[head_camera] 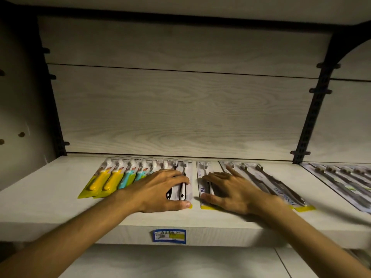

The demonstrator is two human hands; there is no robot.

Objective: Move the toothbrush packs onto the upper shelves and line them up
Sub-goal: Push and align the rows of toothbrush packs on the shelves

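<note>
Toothbrush packs lie flat in a row on a pale wooden shelf (50, 197). At the left are two yellow-handled packs (100, 183) and teal-handled packs (128, 177), overlapping each other. My left hand (160, 189) grips a black-and-white toothbrush pack (183, 192), fingers over its top and thumb at its near edge. My right hand (228, 191) lies on a long grey toothbrush pack (281, 187) with a yellow bottom strip, thumb at the pack's near left corner, index finger stretched toward the brush heads. A narrow gap separates the two packs.
Another pack of grey brushes (341, 183) lies at the far right of the shelf. A blue price label (168, 235) sticks to the shelf's front edge. Black slotted uprights (313, 117) flank the wood-grain back panel. A lower shelf (180, 263) shows beneath, and another shelf's underside hangs overhead.
</note>
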